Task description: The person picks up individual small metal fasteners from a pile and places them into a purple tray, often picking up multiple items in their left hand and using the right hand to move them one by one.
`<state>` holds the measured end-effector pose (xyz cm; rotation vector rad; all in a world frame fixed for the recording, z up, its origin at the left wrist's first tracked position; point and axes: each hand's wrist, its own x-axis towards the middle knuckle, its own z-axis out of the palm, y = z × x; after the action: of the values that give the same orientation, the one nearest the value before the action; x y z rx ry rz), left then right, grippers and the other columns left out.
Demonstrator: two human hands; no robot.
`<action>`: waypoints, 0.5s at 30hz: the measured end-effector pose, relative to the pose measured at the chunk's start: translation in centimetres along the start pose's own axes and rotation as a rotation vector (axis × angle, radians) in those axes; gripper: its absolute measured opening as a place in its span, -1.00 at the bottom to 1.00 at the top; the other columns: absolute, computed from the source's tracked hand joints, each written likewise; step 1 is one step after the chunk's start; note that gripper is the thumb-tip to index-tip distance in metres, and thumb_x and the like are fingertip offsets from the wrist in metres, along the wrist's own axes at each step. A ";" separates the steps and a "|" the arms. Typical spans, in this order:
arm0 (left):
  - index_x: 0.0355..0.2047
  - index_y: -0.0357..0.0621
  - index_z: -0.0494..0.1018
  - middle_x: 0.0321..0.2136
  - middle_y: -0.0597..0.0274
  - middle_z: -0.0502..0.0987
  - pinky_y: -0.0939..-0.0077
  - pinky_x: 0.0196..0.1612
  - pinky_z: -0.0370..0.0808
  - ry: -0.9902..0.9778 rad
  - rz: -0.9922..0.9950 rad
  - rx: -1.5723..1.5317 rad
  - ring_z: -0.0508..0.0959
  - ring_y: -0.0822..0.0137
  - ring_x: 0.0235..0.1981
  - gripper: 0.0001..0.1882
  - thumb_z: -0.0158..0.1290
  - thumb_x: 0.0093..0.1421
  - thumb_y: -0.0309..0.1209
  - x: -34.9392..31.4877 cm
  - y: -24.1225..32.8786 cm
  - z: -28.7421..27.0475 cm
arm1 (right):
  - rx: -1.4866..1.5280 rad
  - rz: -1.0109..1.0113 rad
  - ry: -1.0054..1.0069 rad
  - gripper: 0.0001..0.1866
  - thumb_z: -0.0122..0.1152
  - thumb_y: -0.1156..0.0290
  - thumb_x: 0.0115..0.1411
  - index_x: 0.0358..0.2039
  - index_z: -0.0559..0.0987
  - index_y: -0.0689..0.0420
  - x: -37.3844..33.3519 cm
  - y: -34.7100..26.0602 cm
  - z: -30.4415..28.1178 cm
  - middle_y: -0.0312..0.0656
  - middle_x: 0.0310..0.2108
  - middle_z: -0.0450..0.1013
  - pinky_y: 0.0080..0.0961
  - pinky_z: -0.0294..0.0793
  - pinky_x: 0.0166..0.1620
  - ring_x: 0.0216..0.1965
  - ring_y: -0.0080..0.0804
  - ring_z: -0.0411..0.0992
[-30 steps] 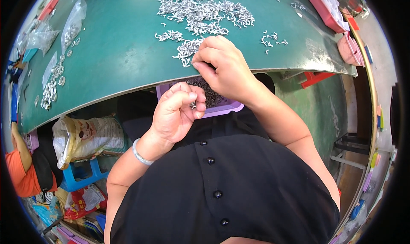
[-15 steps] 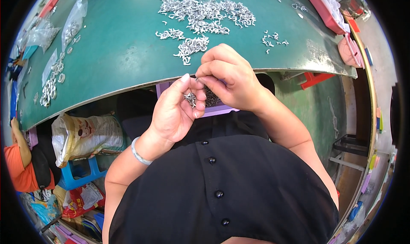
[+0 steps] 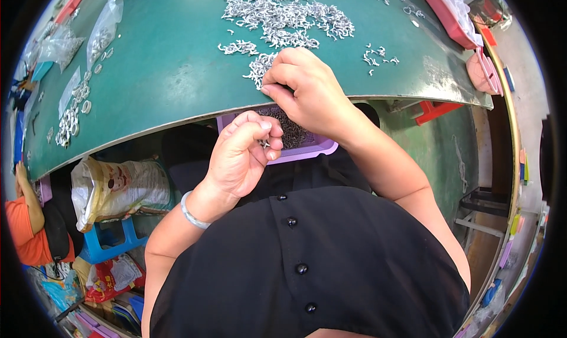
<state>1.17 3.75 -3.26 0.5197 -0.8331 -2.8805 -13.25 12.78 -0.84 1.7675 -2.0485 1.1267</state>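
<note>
My left hand [image 3: 236, 158] is turned palm up over a purple basket [image 3: 316, 153], its fingers curled around a few small curved metal pieces [image 3: 264, 143]. Most of those pieces are hidden by the fingers. Above it, my right hand [image 3: 310, 90] reaches over the table edge with thumb and forefinger pinched at a small heap of curved silver-white pieces [image 3: 260, 69]. Whatever lies between those fingertips is too small to make out. Darker small metal pieces [image 3: 292, 131] fill the basket below my hands.
A larger heap of silver-white pieces [image 3: 277, 16] spreads over the green table [image 3: 159, 60]. Several rings [image 3: 68, 125] and plastic bags [image 3: 105, 33] lie at left. A pink bin [image 3: 449, 13] stands far right. A full sack [image 3: 127, 187] rests on a blue stool [image 3: 115, 243]; a person in orange [image 3: 26, 231] sits beyond.
My right hand has moved up and left, away from my left fingertips to the small heap on the table. My left thumb has folded in over the pieces in the palm.
</note>
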 end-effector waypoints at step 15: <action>-0.40 -0.15 0.36 -0.49 0.25 0.45 0.60 -0.50 0.33 -0.064 -0.029 0.029 0.44 0.43 -0.51 -0.91 -0.04 0.10 -0.61 -0.2 0.2 0.0 | 0.181 -0.037 -0.095 -0.86 0.18 0.61 -0.08 -0.55 0.37 0.19 -0.8 -0.2 -1.0 -0.18 -0.46 0.40 -0.43 0.40 -0.29 -0.37 -0.23 0.40</action>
<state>1.33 3.64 -3.10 0.4488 -0.8853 -2.9301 -13.19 14.01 -0.54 1.9700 -2.0135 1.2761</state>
